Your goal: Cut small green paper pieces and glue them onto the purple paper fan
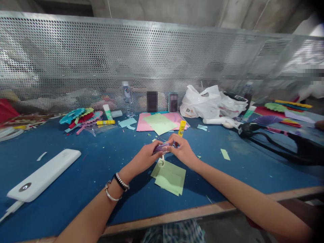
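Both ends of the folded purple paper point(161, 147) are pinched, by left hand point(146, 157) and right hand point(183, 150), above the green sheets point(170, 177) on the table point(101, 162). I judge a slack pinch would let folds spring open; the glue stick point(182, 128) just behind could be toppled

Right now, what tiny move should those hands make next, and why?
Probably squeeze the purple folded paper flat: the left hand and right hand both pinch it, lifted over the green sheets, with the glue stick upright just behind.
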Demonstrator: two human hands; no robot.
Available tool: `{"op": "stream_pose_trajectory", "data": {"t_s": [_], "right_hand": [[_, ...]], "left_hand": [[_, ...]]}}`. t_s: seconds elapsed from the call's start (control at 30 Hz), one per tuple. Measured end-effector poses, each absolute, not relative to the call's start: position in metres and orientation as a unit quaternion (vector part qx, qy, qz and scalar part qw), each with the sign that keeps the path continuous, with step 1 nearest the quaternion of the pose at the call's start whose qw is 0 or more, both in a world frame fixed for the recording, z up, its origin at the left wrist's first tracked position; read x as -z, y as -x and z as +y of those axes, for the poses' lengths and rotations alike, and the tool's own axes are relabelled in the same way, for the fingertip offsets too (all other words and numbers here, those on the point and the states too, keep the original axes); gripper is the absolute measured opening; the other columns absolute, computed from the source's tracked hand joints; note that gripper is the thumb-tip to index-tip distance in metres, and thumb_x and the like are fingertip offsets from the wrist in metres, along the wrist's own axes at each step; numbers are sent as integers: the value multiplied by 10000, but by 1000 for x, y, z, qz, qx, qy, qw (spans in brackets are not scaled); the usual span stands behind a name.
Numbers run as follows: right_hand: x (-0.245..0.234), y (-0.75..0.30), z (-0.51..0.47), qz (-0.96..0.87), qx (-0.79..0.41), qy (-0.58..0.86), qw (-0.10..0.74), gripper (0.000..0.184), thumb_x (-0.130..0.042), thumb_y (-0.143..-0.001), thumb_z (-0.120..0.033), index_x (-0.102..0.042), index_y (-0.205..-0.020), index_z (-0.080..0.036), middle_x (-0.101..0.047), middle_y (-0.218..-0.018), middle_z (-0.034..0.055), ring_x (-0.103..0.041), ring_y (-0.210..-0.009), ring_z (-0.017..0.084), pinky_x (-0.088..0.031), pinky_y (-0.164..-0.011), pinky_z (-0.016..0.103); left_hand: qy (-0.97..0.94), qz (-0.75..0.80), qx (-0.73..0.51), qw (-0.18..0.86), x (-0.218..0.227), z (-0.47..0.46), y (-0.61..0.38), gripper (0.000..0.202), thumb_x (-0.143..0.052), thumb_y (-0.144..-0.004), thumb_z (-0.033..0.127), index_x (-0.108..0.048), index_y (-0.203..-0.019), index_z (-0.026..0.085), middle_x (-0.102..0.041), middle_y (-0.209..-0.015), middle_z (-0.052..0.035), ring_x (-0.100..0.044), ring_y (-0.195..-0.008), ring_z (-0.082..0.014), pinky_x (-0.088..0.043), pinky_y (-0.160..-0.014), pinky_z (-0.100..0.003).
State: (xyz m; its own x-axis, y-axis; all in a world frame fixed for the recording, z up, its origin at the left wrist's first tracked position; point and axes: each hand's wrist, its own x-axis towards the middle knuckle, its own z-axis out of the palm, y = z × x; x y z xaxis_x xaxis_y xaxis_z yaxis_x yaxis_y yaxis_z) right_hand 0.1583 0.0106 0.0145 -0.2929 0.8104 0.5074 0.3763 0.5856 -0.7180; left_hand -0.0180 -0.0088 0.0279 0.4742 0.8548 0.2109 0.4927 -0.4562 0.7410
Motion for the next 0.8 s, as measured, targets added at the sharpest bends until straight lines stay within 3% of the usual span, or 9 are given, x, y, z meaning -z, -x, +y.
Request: {"op": "stream_pose_trajectory", "data": {"t_s": [0.1,0.2,0.3,0.43,0.53,0.67,0.8], "right_hand": [[-13,-158,13,-745,-273,408,452,195,-524,-796,-362,-547,-908,-204,-498,-797,13,-470,-727,135,-350,-591,239],[-11,-160,17,-715,-308,419,468,290,-405,-855,-408,-456,-1069,-219,-498,-933,34,-487,-796,139,-394,-635,244],[-10,-164,20,-722,-263,441,463,276,-378,-867,-402,-441,-1046,-201,-496,-950,51,-490,-804,149,-411,-667,265],[-6,-167,23,-801,-114,428,403,213,-406,-863,-307,-481,-1027,-195,-507,-976,80,-468,-912,198,-386,-799,342],[-5,-166,23,-844,-51,411,342,201,-432,-851,-273,-505,-1024,-199,-510,-1002,87,-438,-968,227,-357,-849,380],[-10,-167,21,-892,-80,349,277,249,-467,-842,-351,-502,-1041,-206,-495,-1048,85,-421,-993,220,-347,-872,376],[-18,-166,8,-944,-141,242,175,500,-632,-668,-523,-500,-1053,-232,-460,-1093,64,-383,-1051,226,-298,-931,381]], "left_hand": [[-813,437,-298,245,-25,-2,22,295,-358,-846,389,-528,-976,186,-604,-764,-14,-528,-674,-140,-360,-623,-235],[-794,506,-306,141,-17,10,31,343,-359,-844,420,-548,-997,178,-605,-912,-64,-533,-824,-179,-380,-722,-267],[-752,609,-250,30,-7,21,45,396,-349,-840,441,-575,-985,150,-582,-968,-111,-506,-899,-215,-376,-785,-310],[-708,682,-167,-75,1,28,62,438,-391,-806,475,-558,-1054,155,-526,-1120,-145,-417,-1054,-298,-367,-817,-392],[-692,704,-128,-93,4,29,70,475,-378,-804,486,-546,-1092,147,-506,-1166,-164,-388,-1092,-324,-339,-860,-445],[-675,724,-124,-73,5,30,73,591,-375,-795,500,-452,-1212,89,-483,-1207,-201,-375,-1117,-342,-318,-891,-475],[-669,725,-153,-59,8,31,71,722,-400,-774,514,-298,-1320,52,-422,-1269,-236,-357,-1151,-361,-315,-901,-485]]}}
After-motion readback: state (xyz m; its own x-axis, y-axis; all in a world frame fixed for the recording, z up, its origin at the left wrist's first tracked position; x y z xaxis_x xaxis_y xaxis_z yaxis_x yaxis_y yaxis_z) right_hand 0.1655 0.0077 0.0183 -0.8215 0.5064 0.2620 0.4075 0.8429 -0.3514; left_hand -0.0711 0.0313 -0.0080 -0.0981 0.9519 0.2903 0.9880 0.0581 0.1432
